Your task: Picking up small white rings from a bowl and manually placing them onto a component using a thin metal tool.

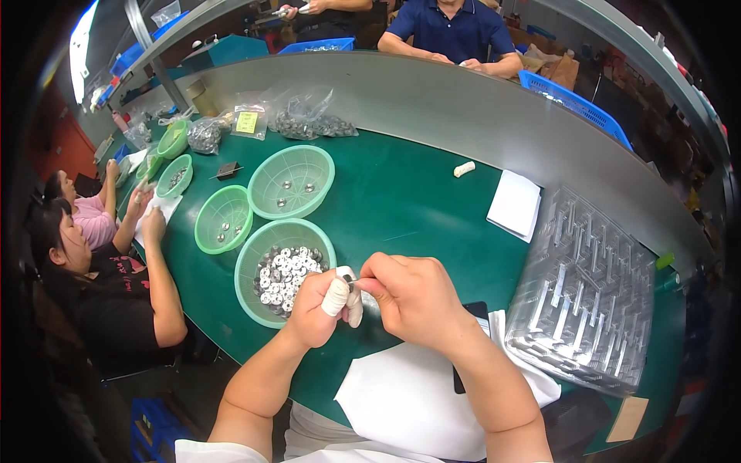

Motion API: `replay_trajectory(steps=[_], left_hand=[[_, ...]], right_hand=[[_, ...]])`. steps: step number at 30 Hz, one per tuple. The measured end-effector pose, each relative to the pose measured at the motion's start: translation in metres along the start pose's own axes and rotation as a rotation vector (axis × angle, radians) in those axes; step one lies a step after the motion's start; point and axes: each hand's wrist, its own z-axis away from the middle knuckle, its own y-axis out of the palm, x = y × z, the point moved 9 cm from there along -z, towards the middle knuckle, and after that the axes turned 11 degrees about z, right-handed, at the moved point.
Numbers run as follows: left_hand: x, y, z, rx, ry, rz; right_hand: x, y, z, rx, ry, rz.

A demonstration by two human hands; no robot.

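Note:
My left hand (323,307), with white finger cots on some fingers, is closed around a small dark round metal part (348,278). Pinched shut, the fingers of my right hand (409,297) meet that part from the right; a thin tool or pin seems to be between them, but it is too small to name. Just left of my hands, a green mesh basket (241,270) holds many small white and dark round parts (287,278). Two more green baskets, a large one (327,171) and a smaller one (199,222), each contain several small metal parts.
Clear plastic trays (579,309) are stacked at the right, near folded white paper (515,204). White cloth or paper (401,401) and a dark phone (461,378) lie under my right forearm. Plastic bags of parts (309,123) stand along the grey divider (432,96). Co-workers sit left and beyond.

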Motion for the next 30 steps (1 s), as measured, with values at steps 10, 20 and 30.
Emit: replay_trajectory(steps=[10, 20, 30], left_hand=[[-0.053, 0.018, -0.001, -0.138, 0.508, -0.761], [-0.049, 0.022, 0.004, -0.069, 0.485, -0.748], [-0.01, 0.006, 0.001, -0.028, 0.045, -0.04]], right_hand=[[-0.036, 0.016, 0.009, 0.273, 0.422, -0.418], [-0.015, 0.009, 0.002, 0.206, 0.221, -0.295], [-0.018, 0.019, 0.003, 0.195, 0.226, -0.329]])
